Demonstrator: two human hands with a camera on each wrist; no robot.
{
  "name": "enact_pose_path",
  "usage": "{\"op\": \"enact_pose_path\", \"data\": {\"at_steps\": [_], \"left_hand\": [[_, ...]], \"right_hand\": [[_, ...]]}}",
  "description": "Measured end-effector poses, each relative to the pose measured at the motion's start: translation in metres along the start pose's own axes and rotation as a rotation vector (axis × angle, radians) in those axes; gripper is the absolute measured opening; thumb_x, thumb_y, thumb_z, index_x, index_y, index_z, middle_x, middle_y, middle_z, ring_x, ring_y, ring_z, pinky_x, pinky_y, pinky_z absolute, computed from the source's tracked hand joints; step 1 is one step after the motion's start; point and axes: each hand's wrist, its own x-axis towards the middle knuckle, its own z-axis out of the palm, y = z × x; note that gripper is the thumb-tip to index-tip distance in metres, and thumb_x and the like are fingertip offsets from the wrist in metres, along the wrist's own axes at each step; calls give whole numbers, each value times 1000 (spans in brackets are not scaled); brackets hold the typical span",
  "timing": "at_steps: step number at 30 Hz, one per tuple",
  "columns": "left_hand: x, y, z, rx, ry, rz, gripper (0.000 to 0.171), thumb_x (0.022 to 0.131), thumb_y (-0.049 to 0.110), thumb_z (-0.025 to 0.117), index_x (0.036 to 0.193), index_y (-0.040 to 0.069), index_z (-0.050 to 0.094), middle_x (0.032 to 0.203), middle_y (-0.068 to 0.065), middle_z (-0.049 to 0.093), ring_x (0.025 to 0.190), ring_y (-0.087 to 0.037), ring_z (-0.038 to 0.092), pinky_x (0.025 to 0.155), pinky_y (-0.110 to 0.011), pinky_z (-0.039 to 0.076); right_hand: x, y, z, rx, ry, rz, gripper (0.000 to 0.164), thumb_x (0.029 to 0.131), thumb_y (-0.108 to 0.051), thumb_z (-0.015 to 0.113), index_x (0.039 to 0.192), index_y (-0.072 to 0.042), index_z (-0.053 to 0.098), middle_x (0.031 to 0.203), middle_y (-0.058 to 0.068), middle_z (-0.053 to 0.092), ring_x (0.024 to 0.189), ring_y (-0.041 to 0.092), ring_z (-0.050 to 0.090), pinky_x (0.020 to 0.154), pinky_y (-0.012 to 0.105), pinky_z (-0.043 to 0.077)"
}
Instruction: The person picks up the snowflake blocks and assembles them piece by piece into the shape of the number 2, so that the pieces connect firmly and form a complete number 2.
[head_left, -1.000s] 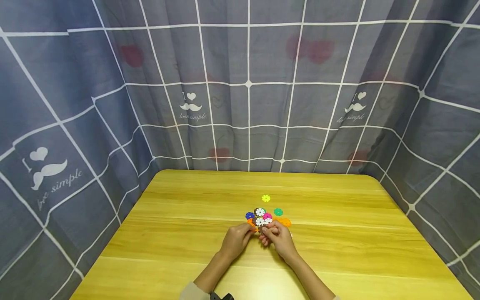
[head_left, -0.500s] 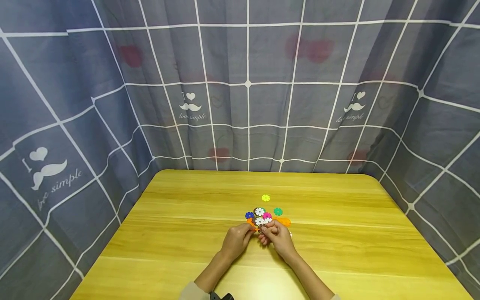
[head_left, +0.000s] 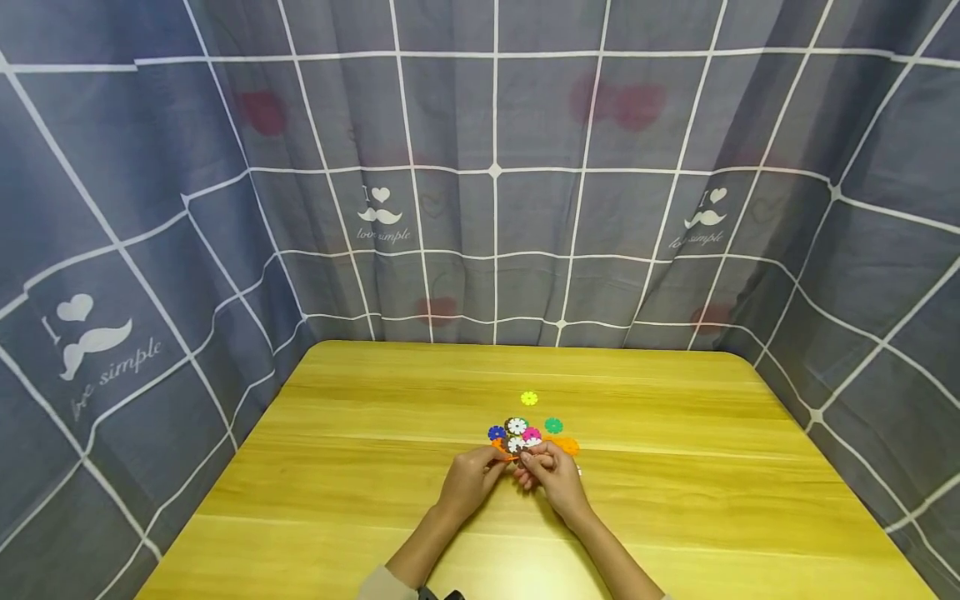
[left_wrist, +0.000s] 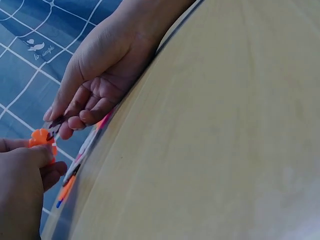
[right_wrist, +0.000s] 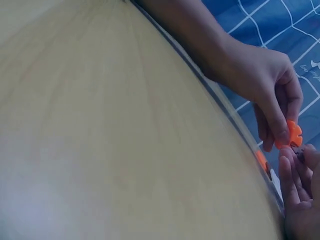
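Over the table's middle, my left hand (head_left: 467, 482) pinches an orange snowflake disc (left_wrist: 41, 137) between thumb and fingers. Facing it, my right hand (head_left: 557, 482) grips a dark brown snowflake disc (left_wrist: 55, 124) by thumb and fingertips, its other fingers loosely curled below. Both discs meet at their edges, with the slotted rim of the brown one against the orange one. Fingers cover much of each disc. Right behind the hands lies a loose pile with a white disc (head_left: 517, 426), a pink disc (head_left: 532, 434) and a blue disc (head_left: 497, 433).
Beyond the pile lies a yellow disc (head_left: 529, 398), with a green disc (head_left: 553, 426) nearer on its right. Several orange discs (head_left: 567, 446) lie beside the right hand. A checked curtain (head_left: 450, 208) surrounds the wooden table (head_left: 300, 492) at the back and sides.
The head view has shifted very slightly. Both hands stay together in nearly the same spot, still holding the orange and brown discs, and the pile lies as before.
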Motion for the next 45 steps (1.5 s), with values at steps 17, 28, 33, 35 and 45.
{"op": "enact_pose_path", "data": {"at_steps": [17,28,33,35,45], "left_hand": [[11,15,-11,-599,-124,-427,17,88,4,61,99,-9,62,83,-19,66,69,-30,65,59,-30,54],[16,19,-19,-783,-123,-574,20,89,1,58,104,-12,60,94,-24,63,79,-31,64,71,-36,54],[16,16,-20,-845,-104,-610,24,90,1,57,108,-15,57,99,-26,62,83,-18,62,74,-43,52],[17,15,-19,-895,-102,-637,25,90,0,56,109,-17,56,101,-27,61,84,-19,63,75,-48,50],[18,16,-22,-881,-109,-758,25,89,5,60,108,-12,62,89,-18,67,66,-22,63,53,-21,47]], "right_hand": [[-7,-28,7,-93,38,7,15,87,2,60,99,11,63,78,26,63,61,29,62,57,34,54],[9,-1,-55,-790,289,-271,24,79,-16,74,100,-5,71,72,-6,54,61,10,41,51,22,35],[9,1,-64,-979,221,-224,31,76,-24,77,102,-8,72,82,-1,52,73,13,41,57,25,33],[9,1,-64,-994,226,-220,30,74,-24,78,100,-8,73,82,-1,52,73,13,41,56,24,33],[9,1,-58,-715,240,-279,21,74,-9,77,91,-8,64,76,-4,60,65,9,52,56,22,46]]}}
